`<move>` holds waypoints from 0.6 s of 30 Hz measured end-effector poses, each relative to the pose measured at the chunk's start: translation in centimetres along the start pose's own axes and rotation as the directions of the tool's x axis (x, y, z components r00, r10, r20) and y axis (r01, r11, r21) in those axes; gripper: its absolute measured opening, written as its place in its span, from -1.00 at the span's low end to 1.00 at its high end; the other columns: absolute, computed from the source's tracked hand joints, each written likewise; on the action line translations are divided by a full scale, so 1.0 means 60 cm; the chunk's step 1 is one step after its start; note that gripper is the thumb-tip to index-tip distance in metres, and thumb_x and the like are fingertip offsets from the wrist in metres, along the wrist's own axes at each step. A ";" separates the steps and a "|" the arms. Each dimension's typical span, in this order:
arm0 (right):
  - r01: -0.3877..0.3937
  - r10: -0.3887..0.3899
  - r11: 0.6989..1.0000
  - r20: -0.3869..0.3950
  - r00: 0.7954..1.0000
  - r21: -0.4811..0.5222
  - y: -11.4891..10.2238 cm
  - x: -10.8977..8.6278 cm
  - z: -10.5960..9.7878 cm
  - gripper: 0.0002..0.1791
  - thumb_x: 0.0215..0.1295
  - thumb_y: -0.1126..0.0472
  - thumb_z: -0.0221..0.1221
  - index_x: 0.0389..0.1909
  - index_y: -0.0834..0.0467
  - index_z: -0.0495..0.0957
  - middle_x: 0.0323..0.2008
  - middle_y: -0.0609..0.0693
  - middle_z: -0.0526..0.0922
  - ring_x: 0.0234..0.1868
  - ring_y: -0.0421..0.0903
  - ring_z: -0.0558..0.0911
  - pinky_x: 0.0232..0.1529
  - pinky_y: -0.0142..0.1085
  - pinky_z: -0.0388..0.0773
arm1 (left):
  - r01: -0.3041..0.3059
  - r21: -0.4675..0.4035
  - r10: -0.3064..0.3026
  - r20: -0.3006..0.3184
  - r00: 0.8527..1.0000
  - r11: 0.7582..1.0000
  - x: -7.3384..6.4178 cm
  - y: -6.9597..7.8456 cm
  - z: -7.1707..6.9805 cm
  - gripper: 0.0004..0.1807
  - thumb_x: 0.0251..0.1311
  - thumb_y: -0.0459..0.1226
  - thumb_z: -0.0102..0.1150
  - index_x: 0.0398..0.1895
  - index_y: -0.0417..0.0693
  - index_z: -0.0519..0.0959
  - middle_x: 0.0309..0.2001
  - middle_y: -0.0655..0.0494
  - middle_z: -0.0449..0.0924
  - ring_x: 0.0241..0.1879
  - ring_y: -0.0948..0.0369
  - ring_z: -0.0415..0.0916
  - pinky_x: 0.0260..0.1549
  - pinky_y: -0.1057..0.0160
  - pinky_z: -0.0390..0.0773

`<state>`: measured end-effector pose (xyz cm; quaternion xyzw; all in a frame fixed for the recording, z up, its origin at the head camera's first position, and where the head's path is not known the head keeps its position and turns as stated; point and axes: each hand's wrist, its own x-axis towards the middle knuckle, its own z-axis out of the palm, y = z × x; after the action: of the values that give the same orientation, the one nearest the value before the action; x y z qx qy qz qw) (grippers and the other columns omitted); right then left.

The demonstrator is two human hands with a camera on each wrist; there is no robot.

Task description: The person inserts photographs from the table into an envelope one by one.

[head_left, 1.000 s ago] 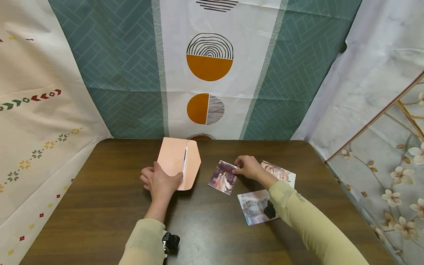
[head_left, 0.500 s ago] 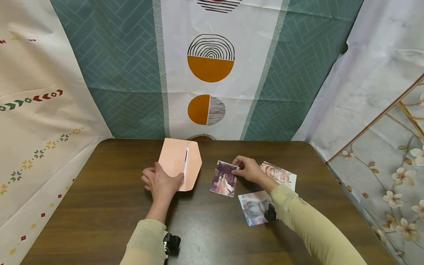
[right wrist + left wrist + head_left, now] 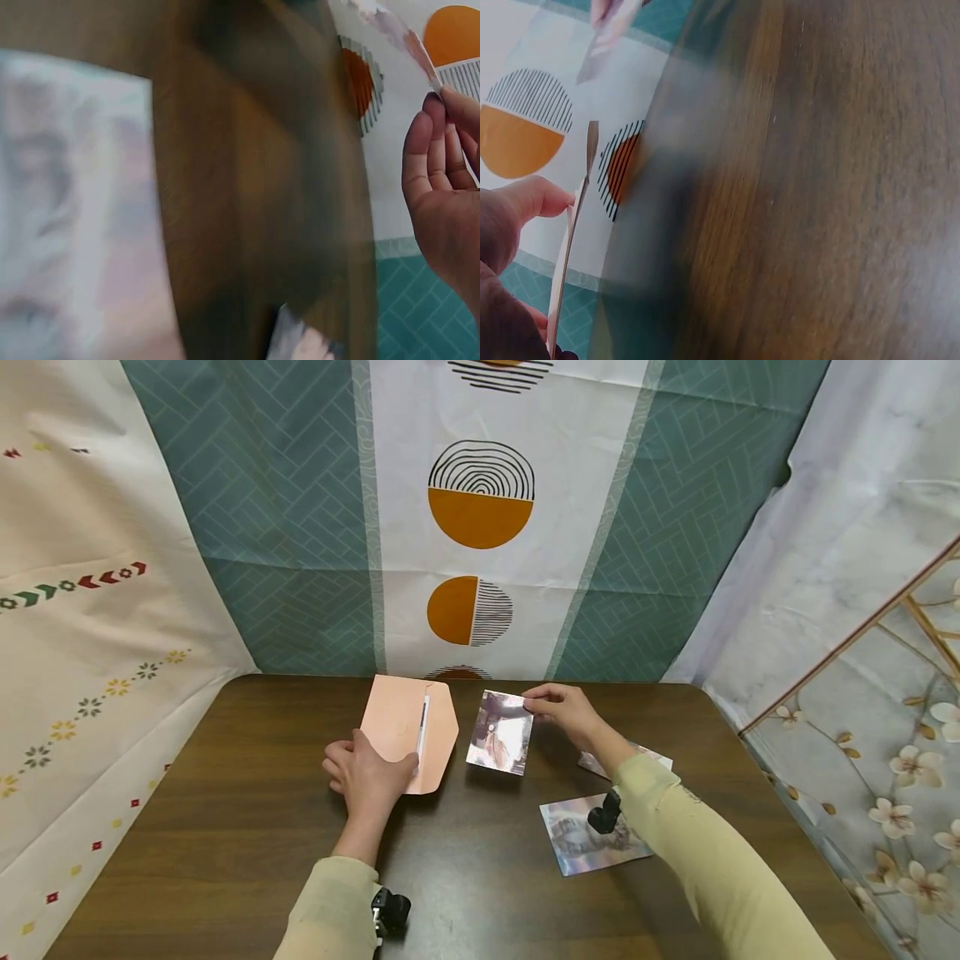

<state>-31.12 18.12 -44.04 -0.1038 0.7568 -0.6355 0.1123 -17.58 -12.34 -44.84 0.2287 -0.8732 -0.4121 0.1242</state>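
Note:
My left hand (image 3: 370, 774) holds a peach envelope (image 3: 388, 714) by its near side, the pointed flap spread to the right. A slit along the envelope shows a narrow white-and-dark strip inside. The left wrist view has the envelope (image 3: 564, 259) nearly edge-on, thumb on one face and fingers on the other. To its right, my right hand (image 3: 570, 714) pinches a shiny picture card (image 3: 498, 735) by its upper right corner, raised over the table. In the right wrist view the same card (image 3: 409, 41) is between thumb and fingertips (image 3: 433, 112).
A pale iridescent picture card (image 3: 577, 839) lies on the brown table (image 3: 225, 827), partly under the right forearm. Behind that forearm, another card (image 3: 652, 755) is mostly covered. A patterned cloth (image 3: 300, 527) hangs at the table's back edge.
My right hand has lifted the picture card and carried it toward the back of the table, tilting it so it now glares. The left hand and envelope stay nearly in place.

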 end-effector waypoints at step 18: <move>-0.042 0.042 0.999 0.051 0.998 -0.001 -0.025 0.056 0.082 -0.71 0.42 0.40 0.34 0.09 0.44 0.69 -0.17 0.01 0.76 -0.28 -0.13 0.71 0.16 0.06 0.66 | 0.003 -0.010 -0.003 -0.002 1.000 1.000 0.001 0.006 0.015 0.12 -0.01 -0.10 0.57 0.53 -0.51 0.22 0.21 -0.43 0.14 0.29 -0.30 0.02 0.16 -0.36 0.18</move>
<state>-32.82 12.22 -43.49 -0.1041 0.7559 -0.6300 0.1446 -18.09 -11.54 -45.15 0.2296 -0.8707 -0.4164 0.1258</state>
